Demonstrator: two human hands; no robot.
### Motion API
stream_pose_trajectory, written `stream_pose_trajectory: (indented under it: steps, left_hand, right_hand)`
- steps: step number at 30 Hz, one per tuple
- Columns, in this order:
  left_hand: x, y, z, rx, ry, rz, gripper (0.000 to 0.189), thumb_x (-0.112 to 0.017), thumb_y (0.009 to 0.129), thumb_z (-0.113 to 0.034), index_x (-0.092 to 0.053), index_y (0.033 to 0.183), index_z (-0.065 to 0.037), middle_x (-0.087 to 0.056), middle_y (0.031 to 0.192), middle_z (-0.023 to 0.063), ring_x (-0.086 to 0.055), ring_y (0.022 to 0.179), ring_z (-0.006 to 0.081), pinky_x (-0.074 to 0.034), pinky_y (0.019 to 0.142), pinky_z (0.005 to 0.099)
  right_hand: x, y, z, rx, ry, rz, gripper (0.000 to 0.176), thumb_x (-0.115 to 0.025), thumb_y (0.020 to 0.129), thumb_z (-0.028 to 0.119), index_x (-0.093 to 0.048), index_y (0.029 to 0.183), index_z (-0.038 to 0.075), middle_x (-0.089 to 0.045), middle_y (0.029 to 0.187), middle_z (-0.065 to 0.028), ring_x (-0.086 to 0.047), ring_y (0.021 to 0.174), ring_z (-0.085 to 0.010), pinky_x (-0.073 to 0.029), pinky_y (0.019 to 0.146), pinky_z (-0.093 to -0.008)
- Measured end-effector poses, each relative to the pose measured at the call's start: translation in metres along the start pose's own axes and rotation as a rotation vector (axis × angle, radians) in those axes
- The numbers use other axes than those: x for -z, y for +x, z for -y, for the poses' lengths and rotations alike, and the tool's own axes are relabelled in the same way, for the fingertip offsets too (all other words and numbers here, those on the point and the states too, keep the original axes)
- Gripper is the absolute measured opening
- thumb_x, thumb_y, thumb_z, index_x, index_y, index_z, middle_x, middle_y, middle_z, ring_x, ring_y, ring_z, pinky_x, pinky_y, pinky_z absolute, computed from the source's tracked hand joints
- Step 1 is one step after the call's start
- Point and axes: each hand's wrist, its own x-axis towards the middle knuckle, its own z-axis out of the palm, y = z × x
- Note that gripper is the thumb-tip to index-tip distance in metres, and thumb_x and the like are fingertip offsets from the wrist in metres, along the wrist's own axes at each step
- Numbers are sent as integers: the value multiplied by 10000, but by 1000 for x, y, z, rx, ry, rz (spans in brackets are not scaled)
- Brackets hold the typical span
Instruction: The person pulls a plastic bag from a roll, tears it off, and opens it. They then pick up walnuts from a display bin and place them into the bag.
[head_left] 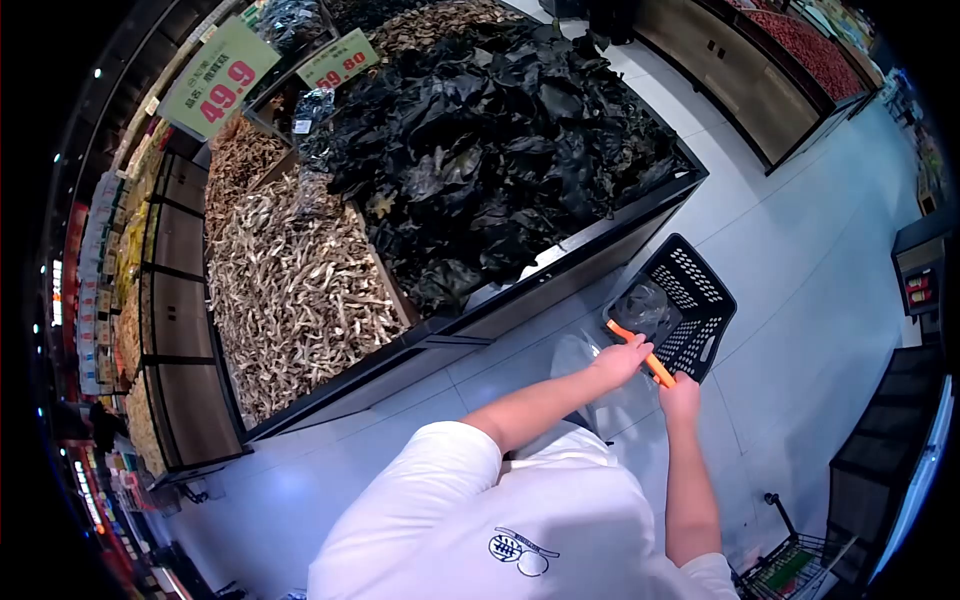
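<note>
A black shopping basket with perforated walls hangs in front of me, tilted. Its orange handle runs between my two hands. My left hand is closed around the middle of that handle. Closer to its lower end, my right hand also grips the handle, with the fingers partly hidden. Inside the basket lies a clear plastic bag with something dark in or under it that I cannot make out. Below my left hand hangs a thin, see-through plastic bag.
At the left stands a display bin with dark dried fungus or seaweed and pale dried strips. Price signs stand above it. Another wooden bin is at the upper right, a shopping cart at the lower right, over a tiled floor.
</note>
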Motion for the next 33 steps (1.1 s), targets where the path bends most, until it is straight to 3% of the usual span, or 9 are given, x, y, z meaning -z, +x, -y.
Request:
stream_pose_trajectory:
  steps: [2,6,8,11,15,18,23,27,33]
  left_hand:
    - [10,35,-7,37,7,-10,453,-591,915,-105,-505,1358,-68,-479,1452,225,-694,1011,372,-574,872,447]
    - [1,104,3,18,24,-4,513,-594,893,-53,-465,1389,-82,-402,1515,210,-698,966,379,-575,831,468]
    - [24,130,-12,22,-2,31,472,-478,947,-61,-458,1417,-99,-440,1495,209,-676,1069,368,-557,905,451]
    - [18,185,-17,21,9,12,641,-550,852,14,-405,1464,-108,-381,1544,203,-695,988,386,-573,851,459]
    - [8,256,-29,66,26,-62,650,-545,842,32,-406,1461,-108,-382,1545,195,-690,1006,383,-569,855,458]
    - [17,306,-43,71,-19,-104,673,-549,827,47,-401,1465,-107,-360,1553,210,-679,1029,391,-560,870,466]
    - [18,402,-75,244,13,-152,560,-498,926,-39,-401,1474,-100,-389,1536,226,-681,1054,368,-563,902,438]
    - [27,471,-81,371,45,-160,596,-536,892,-25,-388,1468,-54,-417,1491,265,-713,936,360,-587,796,442]
    - [48,540,-99,532,-7,-175,650,-545,883,-29,-342,1500,-12,-428,1460,324,-724,784,359,-595,668,440]
  right_hand:
    - [10,35,-8,8,13,-12,177,-756,745,175,-713,834,28,-701,819,-220,-685,801,-420,-548,721,-510]
    - [22,103,-29,59,-1,-21,168,-757,742,169,-717,832,32,-700,810,-217,-684,794,-419,-549,717,-505]
    - [32,141,-43,59,1,-13,189,-769,751,216,-711,834,56,-720,855,-190,-704,837,-393,-571,757,-493]
    - [46,199,-62,113,-20,-32,191,-774,739,210,-705,812,47,-718,837,-182,-703,820,-389,-570,742,-489]
    - [78,279,-87,190,-35,-9,186,-774,733,191,-696,805,38,-710,823,-181,-697,810,-393,-566,729,-492]
    - [100,346,-103,393,34,-64,154,-768,721,120,-684,778,5,-688,781,-218,-669,763,-433,-543,697,-513]
    - [138,460,-112,456,-72,4,174,-761,741,120,-673,860,27,-682,882,-185,-679,855,-390,-560,744,-496]
    - [160,527,-97,568,-275,-95,86,-686,792,46,-684,877,50,-652,875,-154,-666,877,-367,-549,789,-466]
    - [157,606,-65,829,-235,-159,81,-626,799,45,-697,826,73,-629,821,-86,-644,860,-293,-445,773,-436]
